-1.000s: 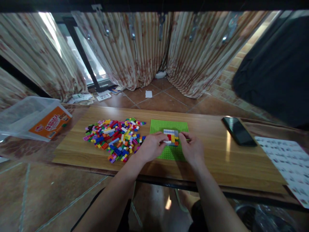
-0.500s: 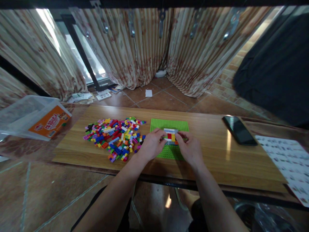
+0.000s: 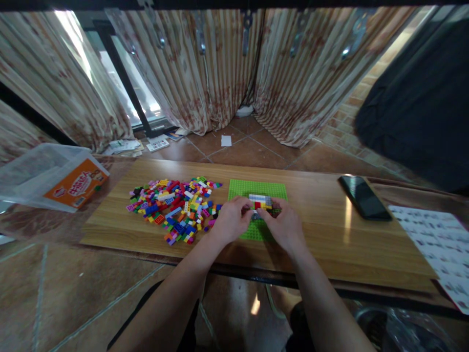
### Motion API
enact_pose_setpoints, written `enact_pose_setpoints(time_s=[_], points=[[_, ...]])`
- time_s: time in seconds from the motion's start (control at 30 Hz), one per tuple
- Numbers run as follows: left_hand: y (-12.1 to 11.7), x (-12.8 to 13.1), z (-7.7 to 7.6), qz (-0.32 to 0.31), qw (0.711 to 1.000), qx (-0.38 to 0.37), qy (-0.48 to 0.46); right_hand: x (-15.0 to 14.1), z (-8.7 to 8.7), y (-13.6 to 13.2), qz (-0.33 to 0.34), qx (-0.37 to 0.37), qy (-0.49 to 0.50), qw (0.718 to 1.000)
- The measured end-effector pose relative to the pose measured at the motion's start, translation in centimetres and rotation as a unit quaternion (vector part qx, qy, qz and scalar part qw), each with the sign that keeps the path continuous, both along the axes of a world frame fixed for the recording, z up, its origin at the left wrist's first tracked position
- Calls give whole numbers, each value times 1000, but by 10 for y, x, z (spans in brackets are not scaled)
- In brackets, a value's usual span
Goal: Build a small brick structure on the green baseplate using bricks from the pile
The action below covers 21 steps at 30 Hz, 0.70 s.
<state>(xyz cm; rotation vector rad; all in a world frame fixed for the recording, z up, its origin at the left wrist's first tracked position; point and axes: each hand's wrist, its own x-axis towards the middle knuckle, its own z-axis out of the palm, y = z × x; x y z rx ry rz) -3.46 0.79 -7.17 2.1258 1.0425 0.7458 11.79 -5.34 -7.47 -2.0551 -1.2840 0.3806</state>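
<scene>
A green studded baseplate (image 3: 258, 187) lies on the wooden board. Over its middle is a small built block of toy bricks (image 3: 260, 199), with white, grey, red and yellow parts showing. My left hand (image 3: 234, 217) grips the block's left end between thumb and fingers. From the right, my right hand (image 3: 284, 222) has its fingers curled round the other end, the thumb pressing on the near side. The fingers hide part of the block, and I cannot tell whether it touches the baseplate.
A heap of loose coloured bricks (image 3: 176, 208) spreads left of the baseplate. Farther left stands a clear plastic box (image 3: 54, 166) with an orange label. A black phone (image 3: 364, 198) and a printed sheet (image 3: 432, 239) lie to the right.
My right thumb has moved left across the near side of the brick block, covering more of it. My left hand stays nearly where it was.
</scene>
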Motion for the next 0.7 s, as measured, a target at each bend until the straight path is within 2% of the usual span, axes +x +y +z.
enact_pose_setpoints(time_s=[0.33,0.53,0.7], points=[[3,5,1,51,994,-83,-45,-2,2,2,-20,7,14,1000],[1,10,3,86,989,-111,-46,-5,2,3,-36,-1,8,999],[0,11,2,86,989,-105,-52,-5,2,1,-32,3,10,999]])
